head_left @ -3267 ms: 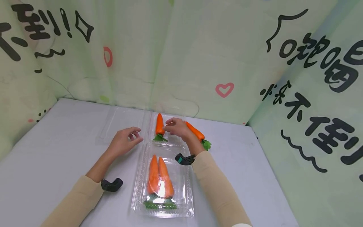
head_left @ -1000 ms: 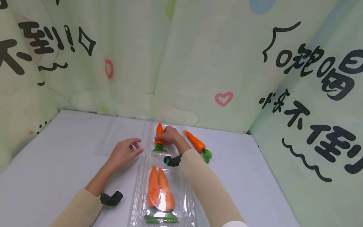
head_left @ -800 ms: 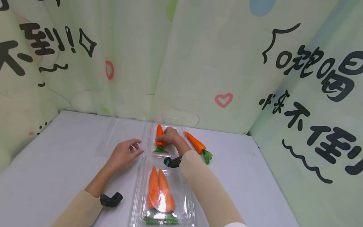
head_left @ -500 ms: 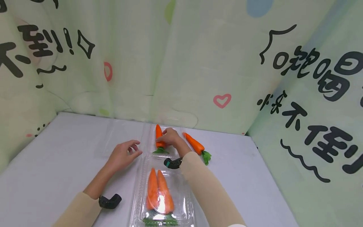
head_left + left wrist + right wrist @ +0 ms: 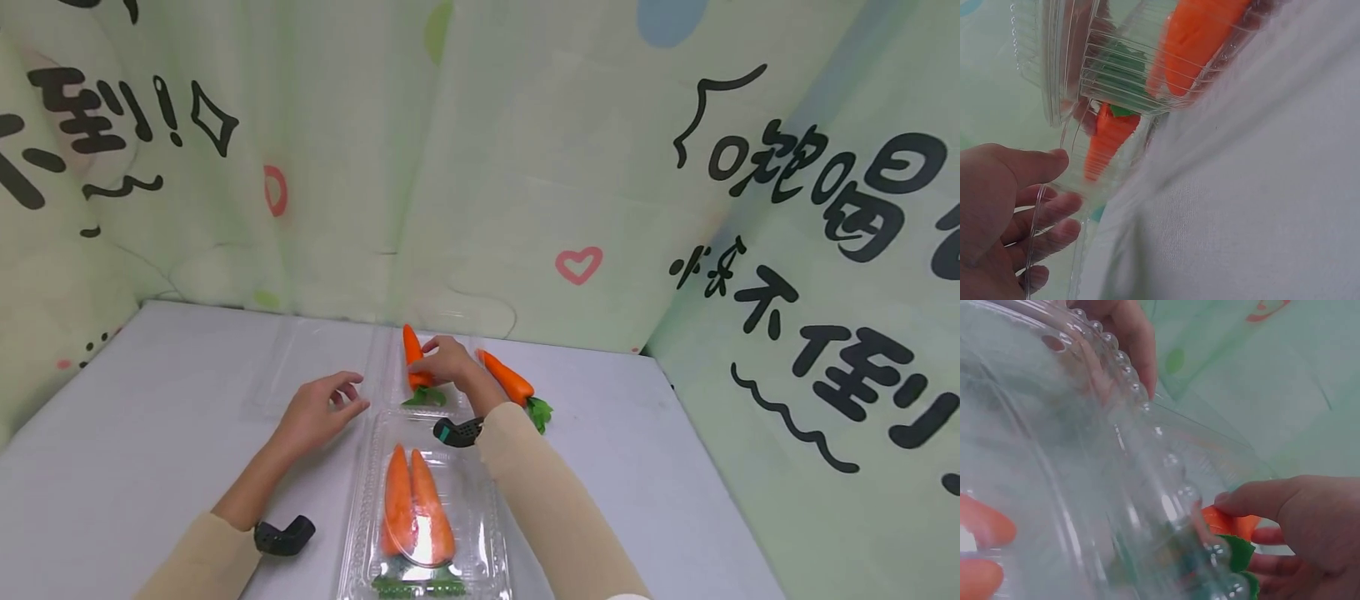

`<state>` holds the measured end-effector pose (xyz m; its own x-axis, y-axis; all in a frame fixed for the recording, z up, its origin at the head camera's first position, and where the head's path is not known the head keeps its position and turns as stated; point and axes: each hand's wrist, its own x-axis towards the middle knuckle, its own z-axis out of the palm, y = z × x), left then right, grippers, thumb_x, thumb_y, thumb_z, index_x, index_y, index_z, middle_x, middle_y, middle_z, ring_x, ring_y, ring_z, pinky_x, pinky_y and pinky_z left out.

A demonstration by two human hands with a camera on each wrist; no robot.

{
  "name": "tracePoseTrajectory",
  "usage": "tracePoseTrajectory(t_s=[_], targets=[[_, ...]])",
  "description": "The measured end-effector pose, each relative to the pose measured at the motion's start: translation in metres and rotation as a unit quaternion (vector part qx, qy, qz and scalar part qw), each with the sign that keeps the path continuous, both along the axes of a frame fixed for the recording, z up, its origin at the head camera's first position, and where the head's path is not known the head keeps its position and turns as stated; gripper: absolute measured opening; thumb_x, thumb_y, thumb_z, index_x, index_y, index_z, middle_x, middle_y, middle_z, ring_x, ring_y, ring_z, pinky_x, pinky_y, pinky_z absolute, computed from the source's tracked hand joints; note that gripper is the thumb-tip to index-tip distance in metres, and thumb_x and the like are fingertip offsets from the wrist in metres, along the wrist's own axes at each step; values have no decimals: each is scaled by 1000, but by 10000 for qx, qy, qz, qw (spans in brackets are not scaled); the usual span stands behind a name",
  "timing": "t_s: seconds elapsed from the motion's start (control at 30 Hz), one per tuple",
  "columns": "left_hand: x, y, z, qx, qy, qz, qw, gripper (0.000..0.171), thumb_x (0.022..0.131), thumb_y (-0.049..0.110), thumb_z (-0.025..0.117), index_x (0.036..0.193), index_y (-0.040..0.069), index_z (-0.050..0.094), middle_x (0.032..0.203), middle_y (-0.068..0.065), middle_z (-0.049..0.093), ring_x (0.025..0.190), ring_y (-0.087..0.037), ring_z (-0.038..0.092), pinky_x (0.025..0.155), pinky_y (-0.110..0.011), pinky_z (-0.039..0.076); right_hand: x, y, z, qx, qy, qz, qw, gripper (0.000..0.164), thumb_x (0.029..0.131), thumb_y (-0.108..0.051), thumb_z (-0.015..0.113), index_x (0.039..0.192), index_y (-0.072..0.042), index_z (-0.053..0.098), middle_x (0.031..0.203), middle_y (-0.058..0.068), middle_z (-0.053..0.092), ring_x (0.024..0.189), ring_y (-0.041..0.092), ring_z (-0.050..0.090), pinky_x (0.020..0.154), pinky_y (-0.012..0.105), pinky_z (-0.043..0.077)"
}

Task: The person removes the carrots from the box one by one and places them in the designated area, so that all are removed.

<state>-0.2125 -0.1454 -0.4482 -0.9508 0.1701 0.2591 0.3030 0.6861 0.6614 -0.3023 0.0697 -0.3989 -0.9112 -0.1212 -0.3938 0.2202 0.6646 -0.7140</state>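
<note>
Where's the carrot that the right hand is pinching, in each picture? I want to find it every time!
Head: the carrot is a little left of and below the middle, in the right hand.
Left wrist: the carrot is left of the middle, tip pointing down.
Right wrist: the carrot is right of and below the middle, partly hidden.
Shared landmark: the clear box with two carrots inside.

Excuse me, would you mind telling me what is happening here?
A person's right grip pinches a carrot at the open far container. The left grip is nearby and appears to hold nothing. Two more carrots lie inside the nearer container; another carrot rests on the table, to the right.
</note>
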Motion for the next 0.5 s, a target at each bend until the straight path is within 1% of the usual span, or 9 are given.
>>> tracePoseTrajectory(t_s=[0.13, 0.27, 0.5], targets=[[0, -1, 0, 23, -15, 18, 10000, 38, 86, 21, 72, 118, 3, 64, 90, -5, 70, 75, -15, 58, 67, -28, 47, 1, 0, 2, -9, 0, 45, 10000, 48, 86, -26, 73, 125, -8, 53, 108, 10, 59, 87, 19, 59, 87, 29, 56], [0, -1, 1, 49, 19, 32, 10000, 38, 86, 21, 73, 118, 2, 64, 89, -5, 70, 75, -15, 58, 67, -28, 47, 2, 0, 4, -167, 9, 57, 9998, 48, 86, -24, 73, 126, -7, 52, 109, 11, 59, 89, 20, 60, 88, 31, 56], [1, 0, -1, 42, 43, 8, 10000, 38, 86, 21, 73, 118, 2, 64, 89, -5, 70, 74, -14, 58, 66, -28, 47, 6, 0, 4, -394, -76, -61, 9992, 48, 86, -24, 73, 127, -8, 52, 110, 11, 59, 93, 21, 60, 88, 32, 57]])
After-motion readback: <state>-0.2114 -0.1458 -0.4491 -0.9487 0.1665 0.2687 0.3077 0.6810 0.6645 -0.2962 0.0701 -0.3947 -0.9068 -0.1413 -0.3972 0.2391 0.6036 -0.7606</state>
